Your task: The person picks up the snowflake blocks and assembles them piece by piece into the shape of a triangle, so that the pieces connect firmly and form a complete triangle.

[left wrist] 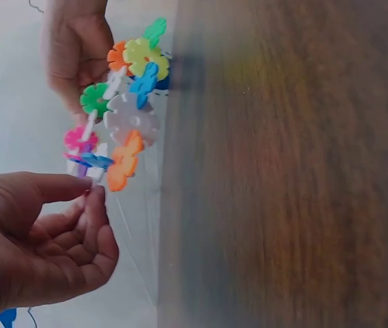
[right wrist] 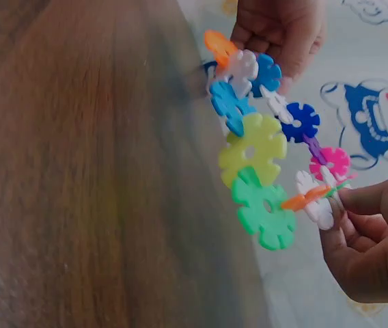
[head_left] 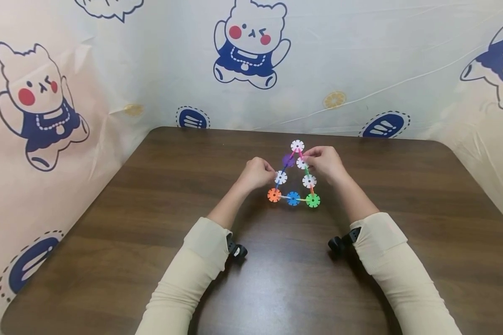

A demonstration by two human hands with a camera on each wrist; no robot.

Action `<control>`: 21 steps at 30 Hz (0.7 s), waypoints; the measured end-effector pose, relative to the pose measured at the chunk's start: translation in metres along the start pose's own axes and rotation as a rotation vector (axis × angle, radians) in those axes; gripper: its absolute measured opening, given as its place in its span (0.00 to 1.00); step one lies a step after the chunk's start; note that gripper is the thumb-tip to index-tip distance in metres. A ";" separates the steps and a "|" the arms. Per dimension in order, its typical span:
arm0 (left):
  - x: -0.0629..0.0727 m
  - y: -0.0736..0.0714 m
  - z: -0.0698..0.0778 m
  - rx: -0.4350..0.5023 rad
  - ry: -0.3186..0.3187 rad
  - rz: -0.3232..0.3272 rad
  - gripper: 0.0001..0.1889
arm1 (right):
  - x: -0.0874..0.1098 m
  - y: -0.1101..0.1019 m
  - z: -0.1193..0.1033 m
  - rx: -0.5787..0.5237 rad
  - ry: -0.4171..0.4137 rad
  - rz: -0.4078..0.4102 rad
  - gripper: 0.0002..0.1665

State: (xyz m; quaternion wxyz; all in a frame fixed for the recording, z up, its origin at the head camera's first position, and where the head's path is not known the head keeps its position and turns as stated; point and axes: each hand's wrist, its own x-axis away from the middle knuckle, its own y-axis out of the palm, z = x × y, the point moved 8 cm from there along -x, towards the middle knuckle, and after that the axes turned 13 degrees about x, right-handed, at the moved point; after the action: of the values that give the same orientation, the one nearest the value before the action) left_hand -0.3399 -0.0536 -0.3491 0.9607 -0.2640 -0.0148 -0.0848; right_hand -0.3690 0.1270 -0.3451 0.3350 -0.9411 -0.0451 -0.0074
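Observation:
A triangle of interlocking snowflake discs (head_left: 293,198) is held up between both hands, its point away from me. An orange disc (head_left: 274,195) and a green disc (head_left: 313,200) form its near corners, and a white disc (head_left: 297,146) tops it. My left hand (head_left: 256,174) pinches the left side by a white disc (head_left: 281,177), between thumb and fingertips. On the opposite side, my right hand (head_left: 326,164) grips a white disc (head_left: 302,163) below the top. The right wrist view shows thumb and fingers meeting on it, beside an orange disc (right wrist: 306,199) set crosswise.
A brown wood-grain table (head_left: 109,223) lies under the hands. Behind and beside it hangs a pale printed sheet (head_left: 172,60) with cartoon bears. Black wrist cameras sit at the left cuff (head_left: 236,250) and the right cuff (head_left: 344,242).

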 end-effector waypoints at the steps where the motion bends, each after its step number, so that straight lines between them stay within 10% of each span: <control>1: -0.001 0.001 -0.002 -0.020 -0.018 -0.011 0.08 | -0.002 0.003 0.002 0.003 0.010 -0.027 0.12; 21: -0.005 0.026 -0.023 -0.235 -0.179 -0.180 0.09 | -0.007 0.036 0.035 0.203 0.186 -0.277 0.10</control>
State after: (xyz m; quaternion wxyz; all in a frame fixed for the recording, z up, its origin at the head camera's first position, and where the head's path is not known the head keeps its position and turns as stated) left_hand -0.3412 -0.0424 -0.3822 0.9066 -0.3787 -0.1137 -0.1476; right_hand -0.3739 0.1207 -0.3948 0.4268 -0.8825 -0.1435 -0.1358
